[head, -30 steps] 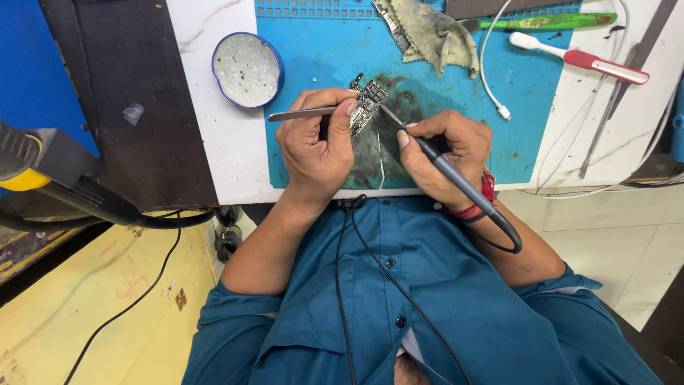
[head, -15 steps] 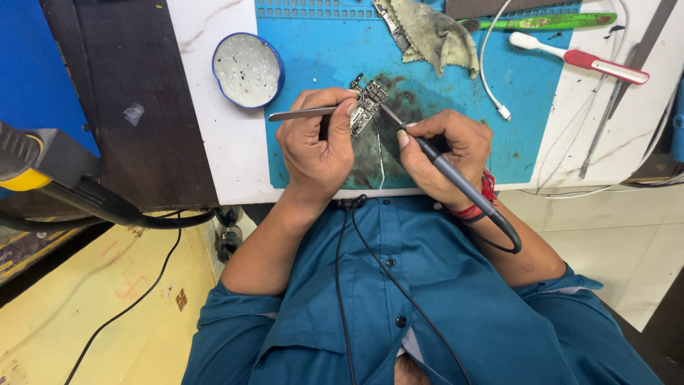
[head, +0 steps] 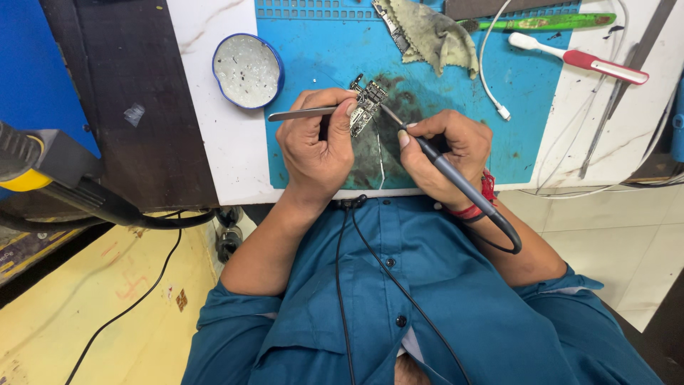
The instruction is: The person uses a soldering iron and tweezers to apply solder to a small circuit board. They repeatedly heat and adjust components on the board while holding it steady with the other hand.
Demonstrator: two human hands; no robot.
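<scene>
Left hand (head: 317,146) pinches thin steel tweezers (head: 303,113), right hand (head: 449,146) grips black soldering iron (head: 456,178) tip-down on small dark circuit board (head: 367,107); soldering looks midway, unfinished.

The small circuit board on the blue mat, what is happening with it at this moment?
A person in a teal shirt works on a small circuit board that lies on a blue mat. The left hand holds metal tweezers against the board. The right hand holds a dark soldering iron like a pen, its tip at the board's edge. A round blue tin, a grey cloth and a red and white brush lie nearby.
</scene>
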